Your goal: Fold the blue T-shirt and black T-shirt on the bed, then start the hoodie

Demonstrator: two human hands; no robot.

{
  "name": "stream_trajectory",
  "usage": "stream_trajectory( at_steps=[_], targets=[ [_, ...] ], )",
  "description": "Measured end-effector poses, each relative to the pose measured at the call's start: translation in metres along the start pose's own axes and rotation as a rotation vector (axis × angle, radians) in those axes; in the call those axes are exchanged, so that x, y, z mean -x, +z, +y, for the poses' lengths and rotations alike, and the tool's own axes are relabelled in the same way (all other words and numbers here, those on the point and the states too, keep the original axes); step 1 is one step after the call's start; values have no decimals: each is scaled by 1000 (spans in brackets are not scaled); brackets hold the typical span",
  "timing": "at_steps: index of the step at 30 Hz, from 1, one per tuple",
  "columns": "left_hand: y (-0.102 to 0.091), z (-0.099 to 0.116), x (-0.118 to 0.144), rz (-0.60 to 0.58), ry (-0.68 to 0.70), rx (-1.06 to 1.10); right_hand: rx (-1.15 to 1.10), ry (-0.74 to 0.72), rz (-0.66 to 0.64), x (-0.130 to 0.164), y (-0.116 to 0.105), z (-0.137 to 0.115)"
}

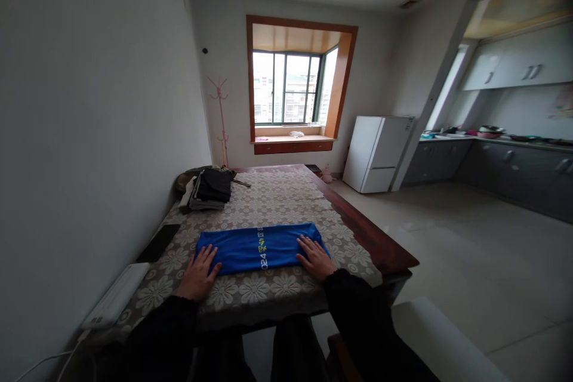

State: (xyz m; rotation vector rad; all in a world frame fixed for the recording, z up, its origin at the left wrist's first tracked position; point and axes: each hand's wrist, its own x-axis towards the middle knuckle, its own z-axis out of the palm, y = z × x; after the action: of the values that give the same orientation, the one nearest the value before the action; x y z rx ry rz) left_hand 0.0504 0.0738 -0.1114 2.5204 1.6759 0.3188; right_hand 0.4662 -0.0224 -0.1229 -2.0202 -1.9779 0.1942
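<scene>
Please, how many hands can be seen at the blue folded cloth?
2. The left hand has its fingers on the left end of the blue folded cloth; the right hand has its fingers on the right end. Both are in plain view.

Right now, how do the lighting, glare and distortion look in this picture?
Head view: daylight washes out the window, while the left wall lies in dim grey; head view: the fridge looks slanted, likely wide-angle distortion; head view: left hand and right hand look fairly clear on the blue cloth, but the black sleeves lose detail.
</scene>
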Motion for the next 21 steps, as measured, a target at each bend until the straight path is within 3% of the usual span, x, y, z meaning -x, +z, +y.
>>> stream_trajectory(
  at_steps=[4, 7, 14, 21],
  targets=[
    [-4, -46, 29, 130, -200, 3, 53, 193, 159, 31, -10, 54],
    [-10, -55, 42, 197, -212, 48, 54, 285, 241, 48, -14, 72],
    [-28, -29, 39, 194, -271, 155, -33, 333, 285, 51, -11, 51],
    [-42, -27, 35, 148, -371, 203, -88, 372, 347, 47, -11, 47]
  ],
)
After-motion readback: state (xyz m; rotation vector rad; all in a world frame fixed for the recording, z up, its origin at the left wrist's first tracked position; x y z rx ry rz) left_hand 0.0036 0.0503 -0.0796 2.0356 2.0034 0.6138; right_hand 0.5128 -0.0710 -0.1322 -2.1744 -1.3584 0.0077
